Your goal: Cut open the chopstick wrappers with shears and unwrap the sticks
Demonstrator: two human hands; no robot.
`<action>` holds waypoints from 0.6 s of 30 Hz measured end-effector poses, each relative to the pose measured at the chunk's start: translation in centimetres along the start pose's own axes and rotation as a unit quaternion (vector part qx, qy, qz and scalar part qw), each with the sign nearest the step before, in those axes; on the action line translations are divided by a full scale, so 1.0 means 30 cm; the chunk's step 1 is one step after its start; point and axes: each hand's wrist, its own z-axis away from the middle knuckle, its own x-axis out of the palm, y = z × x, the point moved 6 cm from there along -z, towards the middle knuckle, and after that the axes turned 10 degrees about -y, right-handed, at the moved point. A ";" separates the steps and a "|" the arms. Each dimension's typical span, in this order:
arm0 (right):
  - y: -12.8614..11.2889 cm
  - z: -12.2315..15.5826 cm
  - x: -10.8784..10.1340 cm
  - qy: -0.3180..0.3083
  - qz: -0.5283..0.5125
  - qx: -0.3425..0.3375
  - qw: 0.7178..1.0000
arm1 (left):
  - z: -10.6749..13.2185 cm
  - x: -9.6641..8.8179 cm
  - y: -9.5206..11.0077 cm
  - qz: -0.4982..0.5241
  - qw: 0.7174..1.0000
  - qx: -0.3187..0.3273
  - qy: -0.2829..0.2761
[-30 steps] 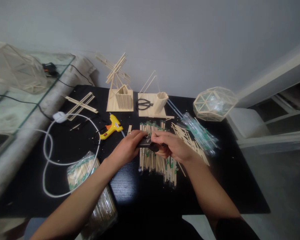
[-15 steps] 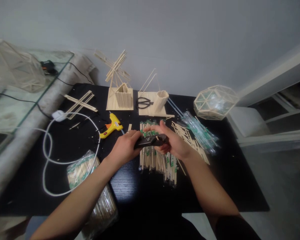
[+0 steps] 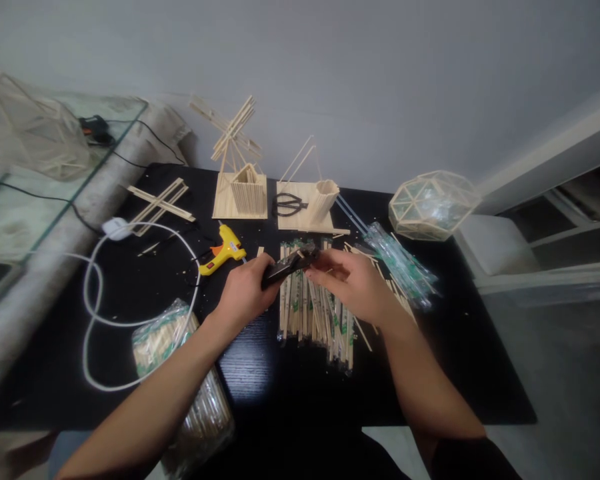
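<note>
Near left, a clear plastic bag (image 3: 157, 347) holds bundled pale sticks. In the middle, above green-printed wrapped sticks (image 3: 305, 317), the left hand (image 3: 245, 287) is clasped around a long, dark tool (image 3: 284, 268) slanting far-right; the right hand (image 3: 355, 287) has its fingers narrowed at the tool's right end, whether gripping I cannot tell. Far off stand a triangular stick-built holder (image 3: 247, 198) and, to its right, a round stick-built cup (image 3: 321, 208), contents unclear.

- The left hand (image 3: 243, 287) was bare, the fingers partly hidden and their detail soft.
- The right hand (image 3: 357, 287) was bare too, with slender fingers.
- The left forearm (image 3: 165, 387) was uncovered and smooth in outline.
- The right forearm (image 3: 425, 380) was uncovered up to a loose, plain black sleeve (image 3: 473, 457) near the elbow.
- Black clothing (image 3: 305, 457) showed at the bottom edge, its folds lost in shadow.
</note>
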 end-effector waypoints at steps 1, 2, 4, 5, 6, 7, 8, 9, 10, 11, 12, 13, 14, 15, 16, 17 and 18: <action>-0.001 0.000 0.001 0.016 0.009 -0.002 1.000 | 0.000 0.002 0.001 -0.001 1.000 -0.001 -0.002; 0.000 0.000 0.004 0.027 0.012 -0.004 1.000 | 0.001 0.002 0.003 -0.001 1.000 0.000 -0.002; 0.009 -0.004 0.010 0.037 0.007 -0.006 0.999 | 0.002 0.002 0.011 0.000 1.000 0.005 -0.001; 0.015 -0.006 0.012 0.038 0.004 -0.007 0.999 | 0.002 0.002 0.015 0.001 1.000 0.010 0.000; 0.020 -0.008 0.013 0.038 0.000 -0.009 0.999 | 0.002 0.002 0.018 0.004 1.000 0.016 0.001; 0.025 -0.010 0.013 0.037 -0.006 -0.011 0.999 | 0.003 0.003 0.020 0.008 1.000 0.020 0.001; 0.029 -0.011 0.013 0.035 -0.012 -0.011 0.999 | 0.003 0.005 0.020 0.011 1.000 0.024 0.000; 0.031 -0.013 0.012 0.034 -0.020 -0.013 0.999 | 0.004 0.007 0.019 0.015 1.000 0.025 -0.002; 0.033 -0.014 0.012 0.032 -0.027 -0.012 0.999 | 0.004 0.009 0.018 0.017 1.000 0.026 -0.003; 0.034 -0.015 0.011 0.032 -0.033 -0.011 0.999 | 0.005 0.010 0.016 0.019 0.999 0.026 -0.004; 0.033 -0.016 0.010 0.031 -0.037 -0.011 0.999 | 0.005 0.011 0.015 0.021 0.999 0.025 -0.004; 0.032 -0.017 0.010 0.029 -0.038 -0.012 0.999 | 0.006 0.012 0.014 0.023 0.999 0.024 -0.005; 0.030 -0.017 0.010 0.028 -0.037 -0.013 0.999 | 0.006 0.011 0.014 0.024 0.999 0.024 -0.004; 0.028 -0.018 0.010 0.025 -0.036 -0.014 0.999 | 0.006 0.010 0.014 0.025 0.999 0.023 -0.004; 0.026 -0.018 0.010 0.023 -0.035 -0.017 0.999 | 0.006 0.009 0.014 0.025 0.999 0.022 -0.003; 0.024 -0.018 0.010 0.022 -0.034 -0.020 0.999 | 0.006 0.008 0.015 0.024 0.999 0.021 -0.002; 0.024 -0.018 0.010 0.022 -0.035 -0.022 0.999 | 0.006 0.006 0.016 0.023 1.000 0.021 0.000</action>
